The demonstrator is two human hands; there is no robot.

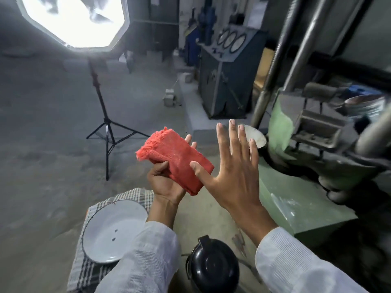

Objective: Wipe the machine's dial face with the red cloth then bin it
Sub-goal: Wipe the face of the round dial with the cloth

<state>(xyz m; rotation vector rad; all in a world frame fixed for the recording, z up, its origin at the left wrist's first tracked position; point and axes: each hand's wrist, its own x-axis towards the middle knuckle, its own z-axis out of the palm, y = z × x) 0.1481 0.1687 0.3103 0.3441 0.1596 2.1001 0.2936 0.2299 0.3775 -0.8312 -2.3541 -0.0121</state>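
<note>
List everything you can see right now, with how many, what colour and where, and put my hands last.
red cloth: one, red, folded, held mid-frame
plate: one, white, on the checked cloth, lower left
checked cloth: one, grey and white, under the plate
black lidded container: one, black, bottom centre
light stand: one, black tripod, left of centre
softbox: one, bright white, top left
gauge cabinet: one, dark, three round dials, behind
green machine: one, green, right
round white disc: one, beside the machine
left hand: grips the cloth
right hand: open, fingers spread
</note>
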